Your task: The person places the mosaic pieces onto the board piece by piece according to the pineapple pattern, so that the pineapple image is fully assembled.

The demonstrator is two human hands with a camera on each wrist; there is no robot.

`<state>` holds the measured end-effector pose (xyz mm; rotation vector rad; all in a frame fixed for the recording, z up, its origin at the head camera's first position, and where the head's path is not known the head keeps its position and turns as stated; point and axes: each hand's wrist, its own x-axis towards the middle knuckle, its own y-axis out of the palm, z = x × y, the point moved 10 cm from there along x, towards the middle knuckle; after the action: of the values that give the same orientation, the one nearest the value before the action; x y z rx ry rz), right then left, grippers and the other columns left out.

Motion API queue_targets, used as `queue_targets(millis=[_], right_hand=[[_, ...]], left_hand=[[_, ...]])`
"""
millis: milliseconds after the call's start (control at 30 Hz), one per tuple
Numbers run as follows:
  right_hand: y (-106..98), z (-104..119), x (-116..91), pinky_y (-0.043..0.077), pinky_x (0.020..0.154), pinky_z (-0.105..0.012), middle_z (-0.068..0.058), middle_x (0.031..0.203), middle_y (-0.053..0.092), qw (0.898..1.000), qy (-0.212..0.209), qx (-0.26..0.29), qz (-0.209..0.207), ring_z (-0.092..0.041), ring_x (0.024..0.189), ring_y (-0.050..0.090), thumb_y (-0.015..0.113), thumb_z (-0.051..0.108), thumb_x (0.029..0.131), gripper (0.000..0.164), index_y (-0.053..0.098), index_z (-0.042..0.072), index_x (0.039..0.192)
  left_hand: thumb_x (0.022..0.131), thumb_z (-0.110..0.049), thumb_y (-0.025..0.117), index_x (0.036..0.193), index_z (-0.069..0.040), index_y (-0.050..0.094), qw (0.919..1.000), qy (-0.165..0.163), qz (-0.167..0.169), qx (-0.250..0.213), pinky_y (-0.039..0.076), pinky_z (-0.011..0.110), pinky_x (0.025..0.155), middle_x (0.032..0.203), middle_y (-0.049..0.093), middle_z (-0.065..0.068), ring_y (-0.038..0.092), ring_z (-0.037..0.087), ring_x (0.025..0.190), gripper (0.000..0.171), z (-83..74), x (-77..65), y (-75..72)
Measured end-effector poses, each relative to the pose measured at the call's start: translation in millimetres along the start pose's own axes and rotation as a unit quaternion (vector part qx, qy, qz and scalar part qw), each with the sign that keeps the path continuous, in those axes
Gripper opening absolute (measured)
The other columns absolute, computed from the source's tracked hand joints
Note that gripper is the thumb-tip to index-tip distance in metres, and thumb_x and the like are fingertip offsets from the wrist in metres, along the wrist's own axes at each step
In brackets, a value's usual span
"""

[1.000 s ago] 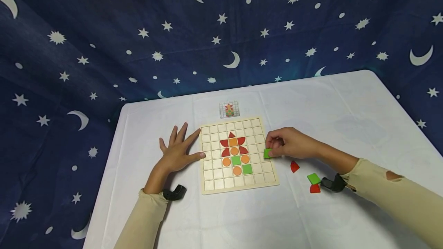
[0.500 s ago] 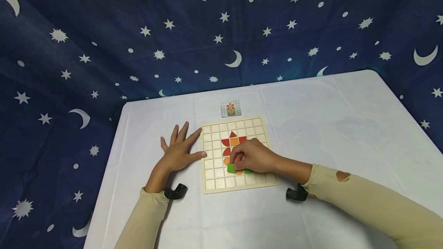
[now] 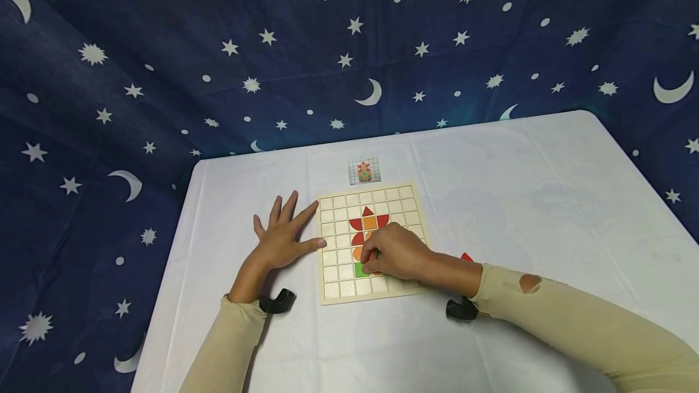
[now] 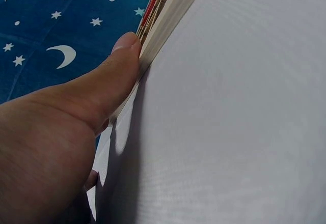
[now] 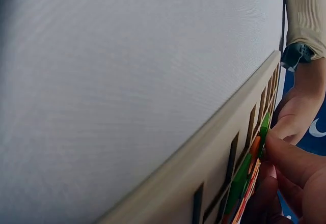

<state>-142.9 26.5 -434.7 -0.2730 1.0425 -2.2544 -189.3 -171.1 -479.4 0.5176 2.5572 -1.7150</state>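
Note:
A wooden grid board [image 3: 332, 290] lies on the white table, with red, orange and green pieces forming a figure in its cells. My right hand [image 3: 401, 252] is over the board, pinching a green square tile [image 3: 358, 270] at a cell left of the lower orange circle. In the right wrist view, the thumb [image 5: 293, 158] reaches that same green tile [image 5: 264, 130]. At the board's left edge, my left hand [image 3: 280, 244] rests with fingers spread, its thumb [image 4: 122, 56] against the side. My right hand hides part of the figure.
Behind the board lies a small pattern card [image 3: 364, 171] printed with a similar figure. A red piece [image 3: 466, 257] peeks out beyond my right forearm. A dark blue cloth [image 3: 295, 65] with stars and moons hangs behind the table.
My right hand has carried the green square tile leftward from the board's right edge and lowered it at a cell in the lower rows. My left hand has stayed in place.

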Motion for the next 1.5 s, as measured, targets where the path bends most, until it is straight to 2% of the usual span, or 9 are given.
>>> queue_targets(millis=[500,600,700,833,933,1100,1267,1367,1500], right_hand=[[1.2,-2.1,-0.2,0.047,0.060,-0.020,0.020,0.067,0.063,1.000,0.007,-0.009,0.000,0.004,0.065,0.055,0.088,0.018,0.077,0.013,0.078,0.026,0.075],[-3.7,-3.2,-3.0,0.048,0.062,-0.019,0.021,0.069,0.064,1.000,0.001,-0.001,0.001,0.005,0.066,0.055,0.087,0.019,0.079,0.010,0.079,0.026,0.078],[-19.3,-5.7,-8.7,0.049,0.063,-0.020,0.020,0.071,0.065,1.000,-0.013,0.013,-0.005,0.003,0.066,0.056,0.086,0.019,0.081,0.008,0.080,0.024,0.081],[-49.0,-20.4,-23.6,0.049,0.063,-0.021,0.017,0.075,0.068,0.999,-0.020,0.031,0.005,-0.003,0.067,0.056,0.087,0.018,0.082,0.007,0.081,0.022,0.085],[-63.7,-41.2,-40.7,0.049,0.065,-0.022,0.015,0.080,0.069,0.998,-0.008,0.040,0.048,-0.007,0.071,0.058,0.087,0.020,0.082,0.010,0.082,0.023,0.089],[-73.0,-78.0,-76.5,0.049,0.073,-0.025,0.014,0.090,0.070,0.991,0.003,0.028,0.127,-0.015,0.083,0.060,0.090,0.025,0.077,0.018,0.081,0.030,0.092],[-77.0,-102.0,-109.7,0.049,0.079,-0.025,0.012,0.092,0.067,0.985,0.006,0.039,0.170,-0.014,0.090,0.061,0.092,0.027,0.074,0.024,0.079,0.033,0.093],[-76.4,-103.4,-123.6,0.049,0.078,-0.025,0.012,0.092,0.065,0.984,-0.022,0.037,0.173,-0.010,0.091,0.059,0.094,0.031,0.071,0.031,0.077,0.035,0.097],[-74.6,-97.0,-134.3,0.038,0.078,-0.027,0.020,0.088,0.059,0.986,-0.086,-0.037,0.136,-0.001,0.089,0.053,0.096,0.036,0.064,0.041,0.072,0.041,0.097]], left_hand=[[0.084,-0.068,0.070,0.160,-0.037,0.034,1.0000,0.003,-0.004,-0.005,-0.013,0.083,0.108,0.174,0.003,0.008,-0.009,0.044,0.158,0.089,-0.9,-0.3,-1.1],[0.084,-0.068,0.070,0.160,-0.037,0.033,1.0000,0.004,-0.003,-0.006,-0.013,0.083,0.108,0.174,0.003,0.008,-0.009,0.043,0.158,0.090,-2.1,-0.6,-1.4],[0.084,-0.068,0.070,0.160,-0.037,0.033,1.0000,0.006,-0.004,-0.006,-0.014,0.083,0.108,0.174,0.003,0.008,-0.009,0.044,0.158,0.090,-3.0,-0.5,-1.6],[0.085,-0.068,0.070,0.160,-0.037,0.033,1.0000,0.005,-0.003,-0.005,-0.014,0.083,0.108,0.174,0.002,0.009,-0.010,0.044,0.158,0.089,-2.7,-0.7,-1.7],[0.085,-0.068,0.070,0.160,-0.036,0.033,1.0000,0.005,-0.002,-0.005,-0.014,0.083,0.108,0.174,0.002,0.009,-0.009,0.044,0.158,0.089,-2.5,-1.2,-1.9],[0.085,-0.067,0.070,0.160,-0.036,0.034,1.0000,0.005,-0.004,-0.004,-0.013,0.083,0.108,0.174,0.003,0.009,-0.009,0.044,0.158,0.089,-2.6,-1.5,-2.7],[0.085,-0.067,0.070,0.160,-0.036,0.034,0.9999,0.008,-0.006,0.000,-0.012,0.084,0.107,0.174,0.004,0.010,-0.008,0.045,0.158,0.089,-3.4,-2.0,-3.0],[0.085,-0.067,0.070,0.160,-0.036,0.034,0.9999,0.010,-0.007,-0.001,-0.012,0.084,0.107,0.174,0.004,0.010,-0.008,0.045,0.158,0.089,-3.2,-2.1,-3.0],[0.085,-0.067,0.070,0.160,-0.036,0.034,0.9999,0.010,-0.006,-0.002,-0.012,0.084,0.107,0.174,0.004,0.010,-0.008,0.045,0.158,0.089,-3.0,-2.0,-3.4]])
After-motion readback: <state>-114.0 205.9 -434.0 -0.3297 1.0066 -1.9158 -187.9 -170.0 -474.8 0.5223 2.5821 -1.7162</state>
